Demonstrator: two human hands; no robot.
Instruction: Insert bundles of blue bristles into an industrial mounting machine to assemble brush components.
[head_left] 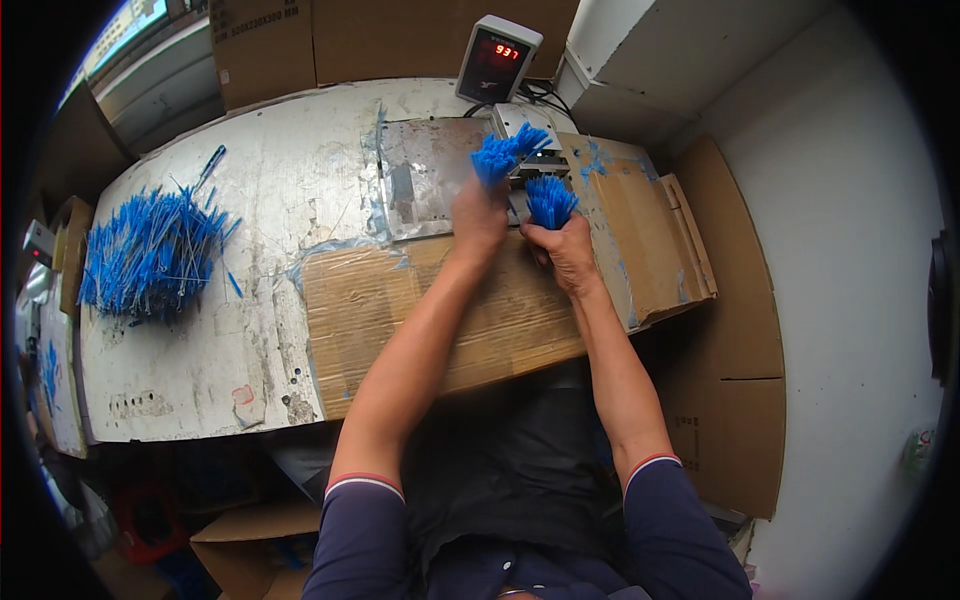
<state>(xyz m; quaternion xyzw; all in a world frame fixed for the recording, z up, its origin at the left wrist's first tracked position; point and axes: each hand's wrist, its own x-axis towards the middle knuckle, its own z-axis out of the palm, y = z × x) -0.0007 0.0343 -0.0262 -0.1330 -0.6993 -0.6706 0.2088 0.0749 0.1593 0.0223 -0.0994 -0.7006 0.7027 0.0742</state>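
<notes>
My left hand [481, 218], partly blurred, is closed round a bunch of thin blue strands [497, 160] whose tips fan out above the fist. Beside it, my right hand [570, 250] grips a second bunch of blue strands [550, 202], tips pointing away from me. Both hands are over the far edge of a taped cardboard sheet [420, 325], close to a small white device [521, 125] at the back of the table. A large loose pile of similar blue strands [155, 250] lies on the table to the left, some showing thin pale ends.
A digital display [498, 60] with red digits stands at the back, cables behind it. A metal plate [425, 165] lies left of my hands on the worn white table [255, 370]. A pen [211, 165] is behind the pile. A cardboard box [650, 235] sits at right, near the wall.
</notes>
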